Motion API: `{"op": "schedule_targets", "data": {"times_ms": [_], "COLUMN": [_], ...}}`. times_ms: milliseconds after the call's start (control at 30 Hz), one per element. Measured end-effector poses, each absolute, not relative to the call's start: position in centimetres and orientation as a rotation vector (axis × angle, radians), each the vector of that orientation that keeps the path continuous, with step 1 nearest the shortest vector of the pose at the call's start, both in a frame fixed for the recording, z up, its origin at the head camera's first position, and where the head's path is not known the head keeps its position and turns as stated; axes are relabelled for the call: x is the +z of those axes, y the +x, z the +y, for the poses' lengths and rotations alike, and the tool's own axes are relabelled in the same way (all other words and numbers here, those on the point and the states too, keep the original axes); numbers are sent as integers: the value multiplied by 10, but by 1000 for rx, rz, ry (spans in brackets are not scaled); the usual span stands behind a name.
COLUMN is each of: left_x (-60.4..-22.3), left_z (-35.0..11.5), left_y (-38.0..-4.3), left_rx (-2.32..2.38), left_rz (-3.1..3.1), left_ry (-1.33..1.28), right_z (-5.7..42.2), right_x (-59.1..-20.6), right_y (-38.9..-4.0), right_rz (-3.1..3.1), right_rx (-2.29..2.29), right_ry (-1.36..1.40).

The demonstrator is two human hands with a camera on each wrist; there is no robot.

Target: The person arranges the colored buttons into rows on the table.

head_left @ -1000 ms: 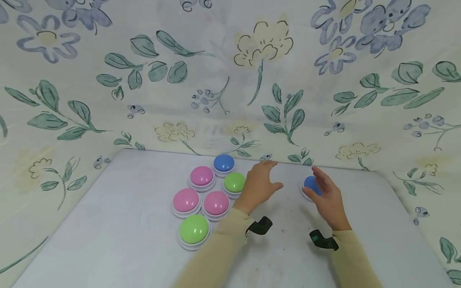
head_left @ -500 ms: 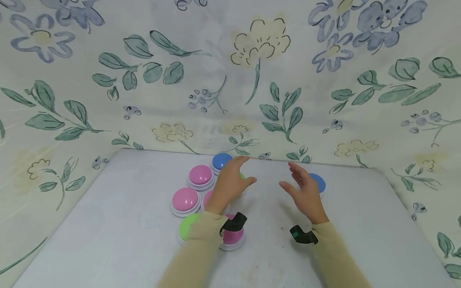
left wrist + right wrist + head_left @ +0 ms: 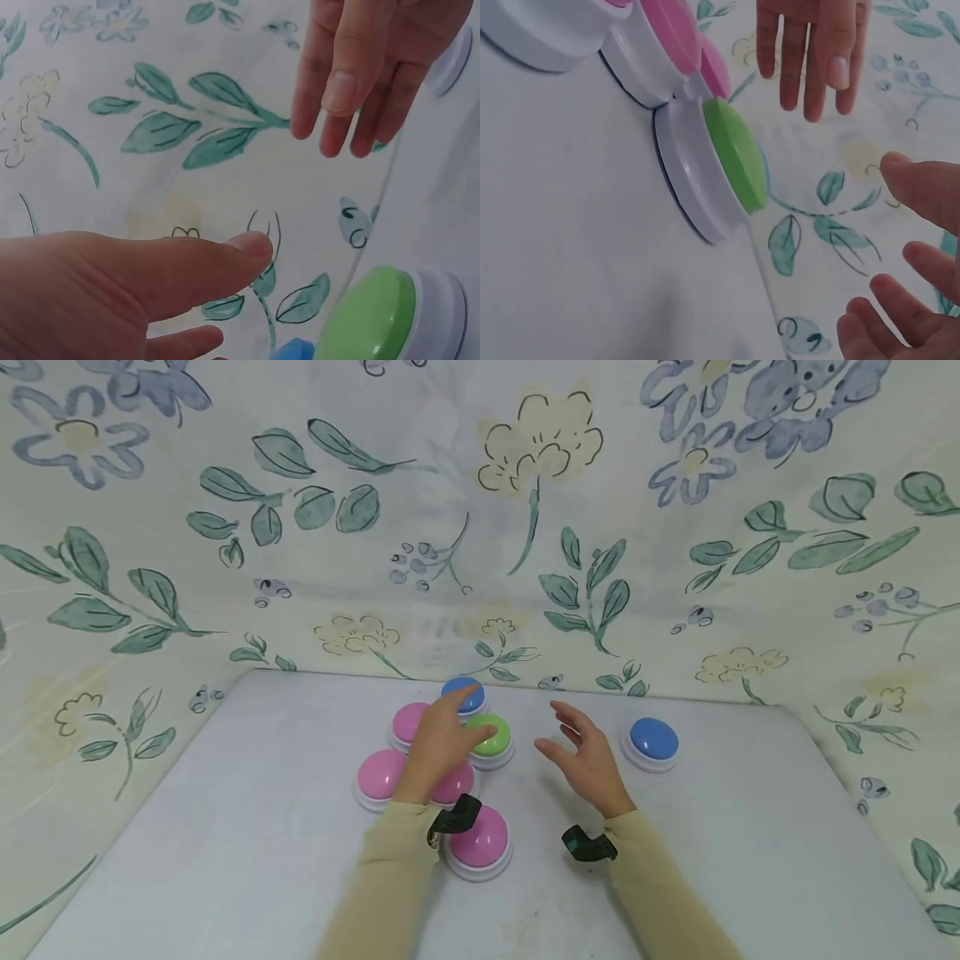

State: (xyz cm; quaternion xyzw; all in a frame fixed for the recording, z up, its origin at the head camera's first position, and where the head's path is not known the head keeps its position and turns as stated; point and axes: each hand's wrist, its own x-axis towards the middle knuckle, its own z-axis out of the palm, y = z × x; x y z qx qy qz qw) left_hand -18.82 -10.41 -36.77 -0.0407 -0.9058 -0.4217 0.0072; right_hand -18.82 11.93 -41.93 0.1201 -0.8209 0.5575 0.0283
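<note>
Buttons [image 3: 480, 837] sit clustered on the white table [image 3: 225, 827] under and around your empty left hand [image 3: 437, 743], while one blue button [image 3: 654, 739] stands apart, to the right of your equally empty right hand [image 3: 591, 768]; both hover with fingers loose. You seem to be between handlings, and working any button would likely call for lowering a hand to it. No container shows.
</note>
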Motion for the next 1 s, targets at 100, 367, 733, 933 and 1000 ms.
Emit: {"op": "schedule_targets", "data": {"times_ms": [100, 367, 733, 933, 1000], "left_x": [-370, -381, -393, -396, -397], "left_z": [-107, -113, -118, -117, -116], "left_y": [-189, -191, -193, -193, -193], "left_rx": [-1301, -1275, -1194, -1188, -1176], "left_rz": [-2846, -2878, -2927, -2938, -2943], "left_ry": [-127, -142, -161, -179, -192], "right_z": [110, 92, 75, 69, 67], "right_x": [-421, -427, -435, -438, -439], "right_y": [-191, -196, -202, -202, -202], "right_rz": [-2556, -2600, -2589, -2610, -2603], "right_rx": [1707, 1749, 1821, 1864, 1870], "right_ry": [370, 361, 422, 419, 429]}}
